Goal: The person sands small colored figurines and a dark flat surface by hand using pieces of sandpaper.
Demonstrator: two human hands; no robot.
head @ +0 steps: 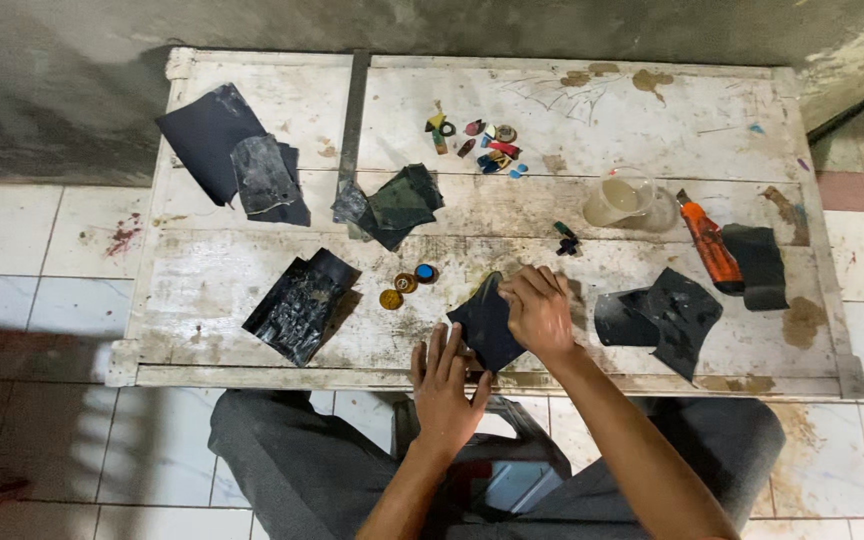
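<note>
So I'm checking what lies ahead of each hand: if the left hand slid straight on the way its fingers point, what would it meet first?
The left hand points up the table; it would likely first meet the dark sheet under the right hand.

Right hand (539,312) covers the upper right part of the dark sheet (485,328); whatever its fingertips press is hidden. Small coloured bits (482,143) at the desk's far side are too small to identify. Both forearms are cut off by the bottom edge.

We see a dark, roughly square sheet of sandpaper (487,325) lying flat near the front edge of the worn white tabletop (652,130), about midway along it, one corner pointing away from us, partly covered.
</note>
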